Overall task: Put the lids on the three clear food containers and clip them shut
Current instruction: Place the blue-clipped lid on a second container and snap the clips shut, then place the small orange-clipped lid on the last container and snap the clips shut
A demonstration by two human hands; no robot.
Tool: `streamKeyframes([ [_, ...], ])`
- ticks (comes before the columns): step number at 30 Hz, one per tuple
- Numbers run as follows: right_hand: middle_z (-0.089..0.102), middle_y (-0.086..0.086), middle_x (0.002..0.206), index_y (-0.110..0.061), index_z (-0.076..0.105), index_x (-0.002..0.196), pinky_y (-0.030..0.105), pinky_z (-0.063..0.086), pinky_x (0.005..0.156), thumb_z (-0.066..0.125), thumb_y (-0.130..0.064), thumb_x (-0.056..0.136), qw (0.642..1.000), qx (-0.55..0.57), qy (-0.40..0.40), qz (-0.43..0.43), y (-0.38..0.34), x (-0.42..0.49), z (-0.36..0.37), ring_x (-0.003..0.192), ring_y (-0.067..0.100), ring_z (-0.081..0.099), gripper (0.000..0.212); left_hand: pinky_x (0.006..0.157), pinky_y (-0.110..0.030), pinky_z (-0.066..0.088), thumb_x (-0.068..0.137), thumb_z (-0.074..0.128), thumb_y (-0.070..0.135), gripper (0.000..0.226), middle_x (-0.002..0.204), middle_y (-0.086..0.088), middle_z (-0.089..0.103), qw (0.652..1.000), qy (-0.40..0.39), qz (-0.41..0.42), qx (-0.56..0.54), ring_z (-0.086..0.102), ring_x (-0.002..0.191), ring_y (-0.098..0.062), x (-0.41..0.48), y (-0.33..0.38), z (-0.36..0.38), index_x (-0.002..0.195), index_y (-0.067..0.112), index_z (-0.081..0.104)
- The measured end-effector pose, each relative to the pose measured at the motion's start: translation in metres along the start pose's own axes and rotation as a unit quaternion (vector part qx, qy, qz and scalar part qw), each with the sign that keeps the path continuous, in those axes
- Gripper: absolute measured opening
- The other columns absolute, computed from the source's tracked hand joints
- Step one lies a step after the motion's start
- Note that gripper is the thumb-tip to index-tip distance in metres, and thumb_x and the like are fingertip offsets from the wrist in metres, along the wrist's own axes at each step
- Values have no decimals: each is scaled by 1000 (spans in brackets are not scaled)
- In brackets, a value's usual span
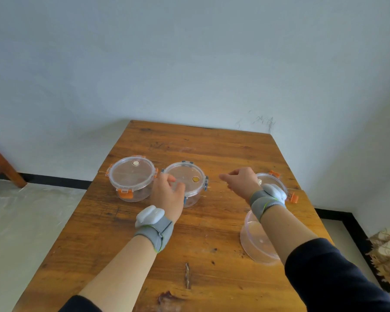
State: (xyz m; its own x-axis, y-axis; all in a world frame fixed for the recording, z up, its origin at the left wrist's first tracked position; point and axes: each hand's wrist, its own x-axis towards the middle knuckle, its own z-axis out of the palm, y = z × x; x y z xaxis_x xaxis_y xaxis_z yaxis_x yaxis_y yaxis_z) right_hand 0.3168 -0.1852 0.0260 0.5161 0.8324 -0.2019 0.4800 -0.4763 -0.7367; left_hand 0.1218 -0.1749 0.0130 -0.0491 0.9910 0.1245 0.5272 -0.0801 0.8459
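A clear round container with orange clips (131,179) stands lidded at the left of the table. Beside it stands a lidded container with blue clips (190,181). My left hand (168,199) rests against the near left side of the blue-clipped container, fingers spread over its rim. My right hand (240,182) hovers to the right of it, fingers loosely curled with nothing in them. A third lid with orange clips (277,180) lies behind my right wrist, partly hidden. An open clear container (254,239) sits near the right edge, under my right forearm.
The wooden table (189,233) runs from the white wall toward me. A dark crack and stain mark the near middle of the table (187,275). A wooden leg (2,165) leans at the far left. Dried plant matter (387,251) lies on the floor at the right.
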Motion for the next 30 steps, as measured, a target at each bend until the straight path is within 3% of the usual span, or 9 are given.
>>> streamKeyframes([
  [3,70,11,76,-7,72,87,36,55,74,71,-35,82,999,5,37,5,19,6,-30,75,27,65,28,56,-27,37,89,53,17,7,82,1,53,992,-63,105,-4,49,67,-19,-5,27,21,95,12,55],
  [6,70,12,79,-5,74,87,36,55,77,70,-27,80,998,0,60,33,45,10,-57,79,29,66,23,60,-27,41,89,52,18,14,88,1,61,979,-141,146,14,54,68,-18,-6,51,56,97,13,62],
  [10,63,9,76,-5,71,88,28,47,60,68,-21,81,994,-9,69,88,87,14,-85,71,25,58,17,68,-27,39,89,51,20,21,102,-4,66,961,-247,100,78,53,80,-18,-7,68,111,103,14,64],
  [13,56,7,67,-10,63,80,25,41,56,65,-21,83,990,-14,65,128,115,15,-99,60,23,52,12,79,-31,44,90,50,24,24,113,-5,63,944,-305,50,115,57,93,-24,-4,75,146,110,16,61],
  [18,40,1,59,-14,44,62,27,32,52,70,-22,78,979,17,81,184,143,31,-113,58,20,37,32,73,-32,45,86,57,36,44,122,-10,62,934,-333,31,125,58,90,-28,10,80,189,125,15,56],
  [21,52,6,66,-12,51,68,30,42,57,67,-15,76,968,121,78,206,145,39,-110,62,23,47,18,89,-36,46,81,63,37,63,141,-12,47,934,-337,14,114,54,117,-35,14,80,199,138,20,45],
  [24,61,8,70,-7,60,80,29,47,55,64,-10,83,949,222,48,217,146,50,-105,60,21,56,5,81,-33,48,81,66,23,52,133,-11,51,926,-360,26,112,57,110,-36,10,82,211,131,22,53],
  [26,57,6,60,-6,58,71,28,46,53,62,-9,83,951,198,55,230,145,53,-101,56,21,54,13,87,-38,50,79,65,19,43,128,-14,55,921,-360,32,142,58,105,-35,8,82,215,121,25,61],
  [30,53,7,51,-7,52,55,27,44,52,54,-4,81,950,143,69,268,138,52,-103,51,21,49,26,101,-39,44,80,67,17,49,135,-12,51,911,-373,13,176,51,120,-32,12,84,212,128,24,58],
])
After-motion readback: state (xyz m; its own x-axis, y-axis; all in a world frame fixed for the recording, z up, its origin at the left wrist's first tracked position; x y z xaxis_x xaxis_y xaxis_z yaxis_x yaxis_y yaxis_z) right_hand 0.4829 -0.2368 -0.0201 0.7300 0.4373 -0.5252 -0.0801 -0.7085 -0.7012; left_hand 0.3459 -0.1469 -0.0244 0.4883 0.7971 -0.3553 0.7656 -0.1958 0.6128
